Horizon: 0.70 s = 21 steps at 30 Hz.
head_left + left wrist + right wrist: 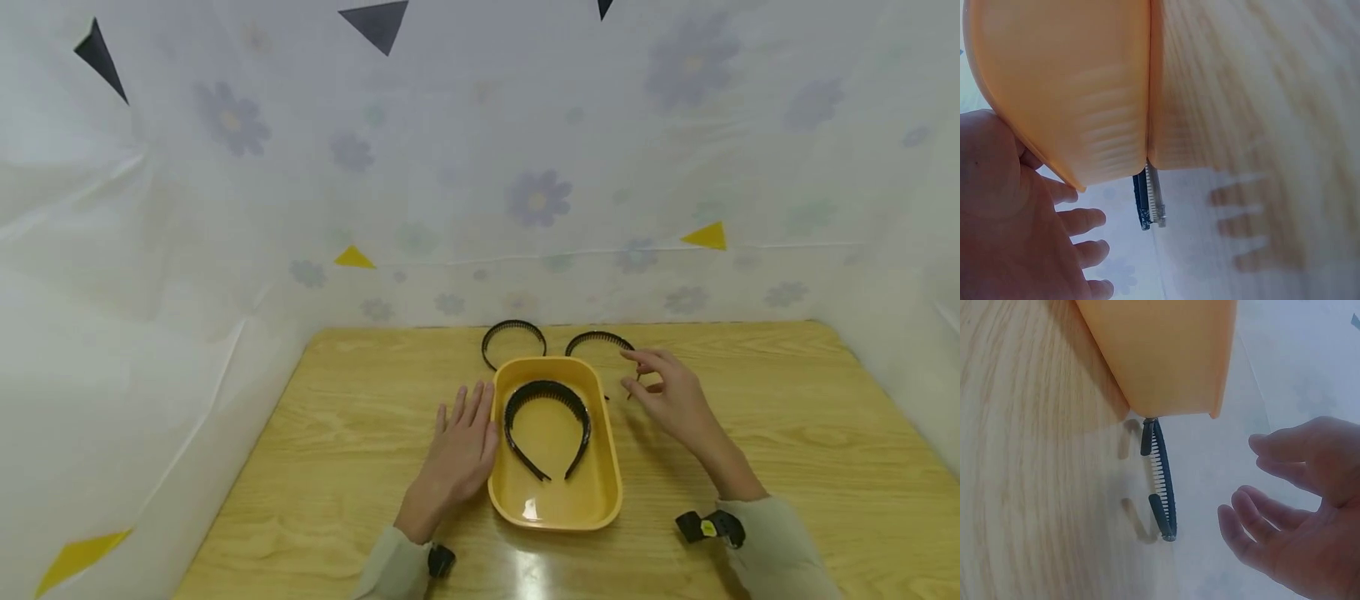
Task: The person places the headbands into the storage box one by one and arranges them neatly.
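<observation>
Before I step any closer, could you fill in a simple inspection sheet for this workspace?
Surface: wood-grain table, shiny near the front.
Job's things: yellow tray with black headband inside, possibly more than one stacked; left-hand loose headband and right-hand loose headband lie past its far end.
Clutter: nothing seen.
Left hand: the left hand rests against the tray's left side, fingers straight.
Right hand: the right hand is beside the right-hand loose headband, fingers apart, holding nothing.
Cables: nothing seen.
Surroundings: pale flower-printed sheeting, with black and yellow triangles.
</observation>
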{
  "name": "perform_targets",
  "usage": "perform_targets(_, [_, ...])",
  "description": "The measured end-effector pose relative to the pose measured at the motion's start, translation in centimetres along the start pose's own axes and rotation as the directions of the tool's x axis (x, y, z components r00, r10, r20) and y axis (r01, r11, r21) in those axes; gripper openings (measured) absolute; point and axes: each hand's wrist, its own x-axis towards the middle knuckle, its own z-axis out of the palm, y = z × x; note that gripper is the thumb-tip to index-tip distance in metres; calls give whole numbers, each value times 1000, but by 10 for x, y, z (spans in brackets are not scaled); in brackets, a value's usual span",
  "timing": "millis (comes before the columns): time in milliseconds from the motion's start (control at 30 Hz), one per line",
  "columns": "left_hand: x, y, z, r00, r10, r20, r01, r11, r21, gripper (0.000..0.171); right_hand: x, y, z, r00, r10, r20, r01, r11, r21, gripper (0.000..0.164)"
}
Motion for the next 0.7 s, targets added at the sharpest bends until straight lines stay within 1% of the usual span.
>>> perform_targets(67, [0,-2,-1,1000,2,-2,-2,1000,3,58,2,3,3,1000,19,11,-19,999,31,42])
perform_targets(133, [0,-3,-1,1000,3,-3,-3,1000,8,58,4,6,5,999,33,19,-33,999,35,41])
perform_targets(367, [-2,-5,-1,1000,5,-5,-5,1000,0,58,12,23,9,996,67,58,-67,998,-3,38])
perform_targets(467, [-2,-5,0,1000,9,-10,-9,1000,-5,58,17,30,10,995,68,70,-67,998,-23,37])
perform_targets(700, [-1,-5,0,1000,16,-15,-16,1000,-6,58,28,42,10,996,55,70,-51,997,-58,35])
